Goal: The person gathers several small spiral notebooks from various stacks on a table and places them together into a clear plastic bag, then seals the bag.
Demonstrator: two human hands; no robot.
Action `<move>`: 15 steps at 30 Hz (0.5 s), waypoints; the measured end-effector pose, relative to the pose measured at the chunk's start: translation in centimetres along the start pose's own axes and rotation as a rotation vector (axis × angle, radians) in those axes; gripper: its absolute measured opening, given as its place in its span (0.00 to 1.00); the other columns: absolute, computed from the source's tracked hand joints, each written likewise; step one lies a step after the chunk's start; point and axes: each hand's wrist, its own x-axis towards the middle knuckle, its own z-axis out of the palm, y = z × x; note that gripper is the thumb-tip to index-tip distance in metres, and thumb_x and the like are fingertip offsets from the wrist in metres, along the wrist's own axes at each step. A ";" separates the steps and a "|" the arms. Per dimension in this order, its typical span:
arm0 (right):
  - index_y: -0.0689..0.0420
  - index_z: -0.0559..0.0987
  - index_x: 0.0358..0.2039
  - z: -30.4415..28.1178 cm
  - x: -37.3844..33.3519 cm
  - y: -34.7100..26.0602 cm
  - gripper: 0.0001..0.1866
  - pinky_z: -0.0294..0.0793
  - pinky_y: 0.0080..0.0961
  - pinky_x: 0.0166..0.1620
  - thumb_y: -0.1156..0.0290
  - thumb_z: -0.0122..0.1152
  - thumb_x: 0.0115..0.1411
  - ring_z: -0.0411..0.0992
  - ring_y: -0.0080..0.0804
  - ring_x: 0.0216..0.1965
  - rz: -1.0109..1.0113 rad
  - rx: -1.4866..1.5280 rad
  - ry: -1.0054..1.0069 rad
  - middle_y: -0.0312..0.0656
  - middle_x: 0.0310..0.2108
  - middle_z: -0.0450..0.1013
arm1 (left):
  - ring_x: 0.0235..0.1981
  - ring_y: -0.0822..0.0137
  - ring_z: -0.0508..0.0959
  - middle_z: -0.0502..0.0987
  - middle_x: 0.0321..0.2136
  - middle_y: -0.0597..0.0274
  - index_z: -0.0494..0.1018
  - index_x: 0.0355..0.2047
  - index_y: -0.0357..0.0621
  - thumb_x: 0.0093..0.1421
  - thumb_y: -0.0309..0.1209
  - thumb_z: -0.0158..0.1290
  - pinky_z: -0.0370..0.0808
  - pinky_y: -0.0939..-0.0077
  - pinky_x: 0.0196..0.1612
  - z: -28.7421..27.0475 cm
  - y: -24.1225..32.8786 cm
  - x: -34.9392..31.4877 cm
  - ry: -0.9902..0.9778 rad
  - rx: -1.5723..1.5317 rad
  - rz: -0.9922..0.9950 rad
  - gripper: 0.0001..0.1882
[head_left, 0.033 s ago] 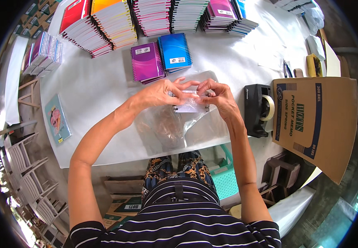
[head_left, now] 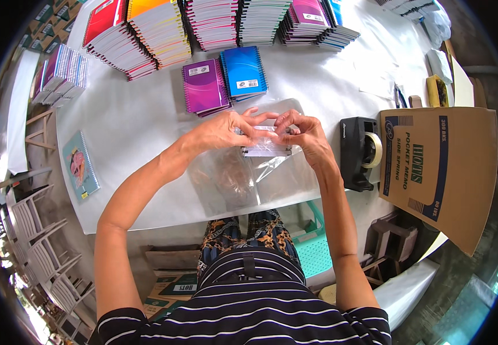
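My left hand (head_left: 236, 130) and my right hand (head_left: 302, 134) meet over a small bundle of notebooks (head_left: 266, 152) near the table's front edge. The bundle shows white page edges and dark spiral binding under clear plastic wrap (head_left: 272, 141). Both hands are closed, thumbs and forefingers pinching the wrap on top of the bundle. My fingers hide part of it. More clear plastic sheeting (head_left: 229, 175) lies flat beneath and in front. Just beyond my hands rest a purple spiral notebook (head_left: 204, 89) and a blue spiral notebook (head_left: 243, 72), each on top of others.
Tall notebook stacks (head_left: 211, 26) line the table's far side. A black tape dispenser (head_left: 352, 152) and an upright cardboard box (head_left: 433, 167) stand right of my right forearm. A light-blue notebook (head_left: 80, 165) lies at the left edge. Below the table is a green plastic basket (head_left: 312, 253).
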 end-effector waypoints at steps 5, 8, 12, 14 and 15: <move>0.58 0.83 0.21 0.4 -0.3 -0.4 0.07 0.64 0.23 0.41 0.83 0.63 0.38 0.67 0.27 0.39 0.014 -0.042 0.010 0.33 0.34 0.70 | 0.71 0.52 0.40 0.61 0.65 0.67 0.81 0.43 0.56 0.54 0.34 0.60 0.41 0.47 0.69 0.5 1.0 -0.4 0.038 0.136 -0.055 0.15; 0.57 0.84 0.22 0.8 -0.4 -0.8 0.07 0.65 0.25 0.43 0.82 0.64 0.40 0.67 0.28 0.41 -0.055 -0.170 -0.006 0.34 0.35 0.70 | 0.71 0.49 0.38 0.62 0.64 0.74 0.78 0.49 0.64 0.50 0.40 0.63 0.41 0.41 0.68 1.1 1.4 -1.2 0.082 0.652 -0.059 0.23; 0.54 0.84 0.24 0.7 -0.9 -0.9 0.09 0.67 0.32 0.48 0.83 0.62 0.44 0.68 0.31 0.45 -0.190 -0.377 -0.009 0.36 0.40 0.73 | 0.70 0.50 0.41 0.63 0.63 0.80 0.70 0.56 0.72 0.48 0.45 0.62 0.42 0.37 0.67 3.0 4.0 -2.5 0.114 1.044 -0.003 0.32; 0.52 0.85 0.27 0.6 -1.1 -1.2 0.11 0.66 0.37 0.53 0.84 0.61 0.46 0.67 0.34 0.50 -0.271 -0.510 -0.074 0.38 0.44 0.74 | 0.70 0.52 0.44 0.65 0.62 0.80 0.68 0.58 0.72 0.49 0.44 0.61 0.43 0.37 0.67 4.1 3.5 -3.1 0.169 1.234 0.065 0.33; 0.50 0.85 0.30 0.6 -1.5 -1.5 0.13 0.64 0.39 0.56 0.83 0.63 0.46 0.66 0.35 0.53 -0.374 -0.734 -0.073 0.38 0.48 0.72 | 0.70 0.53 0.46 0.66 0.61 0.81 0.68 0.58 0.72 0.49 0.43 0.62 0.43 0.38 0.67 4.4 3.1 -3.4 0.203 1.292 0.097 0.33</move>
